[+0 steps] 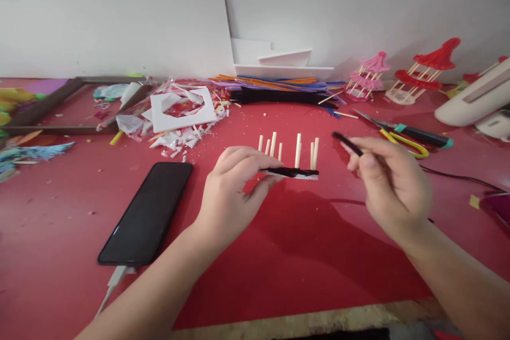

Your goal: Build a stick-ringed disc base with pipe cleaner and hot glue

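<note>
My left hand (235, 191) pinches a thin base (300, 173) by its left side, above the red table. The base is black and fuzzy on top with a white underside. Several pale wooden sticks (298, 150) stand upright from it. To the right, my right hand (388, 183) grips a short black pipe cleaner (346, 143) between thumb and fingers. Its free end points up and left, apart from the base. The rest of the pipe cleaner is hidden in the hand.
A black phone (147, 215) with a cable lies at left. White foam scraps (183, 109) and bundled pipe cleaners (274, 94) lie at the back. Pliers (418, 134) and yellow-handled scissors (404, 143) are at right, before two small tiered models, pink (368, 77) and red (422, 71).
</note>
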The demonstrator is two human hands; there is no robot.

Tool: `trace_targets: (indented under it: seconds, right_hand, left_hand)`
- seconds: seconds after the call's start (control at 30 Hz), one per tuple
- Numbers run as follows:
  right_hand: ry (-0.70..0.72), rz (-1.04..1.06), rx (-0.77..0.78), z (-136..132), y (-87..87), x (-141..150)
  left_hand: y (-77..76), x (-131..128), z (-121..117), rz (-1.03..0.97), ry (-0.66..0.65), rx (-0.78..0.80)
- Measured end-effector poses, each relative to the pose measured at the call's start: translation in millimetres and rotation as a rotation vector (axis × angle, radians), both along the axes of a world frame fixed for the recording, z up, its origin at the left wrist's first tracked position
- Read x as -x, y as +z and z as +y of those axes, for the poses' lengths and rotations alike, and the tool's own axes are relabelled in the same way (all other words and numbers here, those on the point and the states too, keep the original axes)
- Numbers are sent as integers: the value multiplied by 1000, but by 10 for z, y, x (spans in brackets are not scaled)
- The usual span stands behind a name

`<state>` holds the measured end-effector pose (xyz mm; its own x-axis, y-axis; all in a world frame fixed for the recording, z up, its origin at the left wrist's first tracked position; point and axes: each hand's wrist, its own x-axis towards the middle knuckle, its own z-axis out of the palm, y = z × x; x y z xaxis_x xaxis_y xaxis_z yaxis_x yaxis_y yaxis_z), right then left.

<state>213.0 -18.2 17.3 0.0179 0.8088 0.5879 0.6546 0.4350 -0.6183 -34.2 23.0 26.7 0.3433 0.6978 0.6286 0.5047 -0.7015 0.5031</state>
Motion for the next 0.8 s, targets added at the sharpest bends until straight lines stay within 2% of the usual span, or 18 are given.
trace_targets:
  seconds: [0.1,0.17,0.3,0.8]
  right_hand:
    - [-34,-240,-177,-91,65,84]
    - [39,-333,-210,-116,85,124]
    - [117,-376,-244,-118,81,139]
    - [150,-515,-333,-137,127,155]
  left_hand:
    - [-22,-14,-7,65,-13,-69]
    - [-48,-21,-10,81,-35,-93]
    - [-89,-32,-22,102,-51,-107]
    - [-75,-62,-47,71,-78,-71]
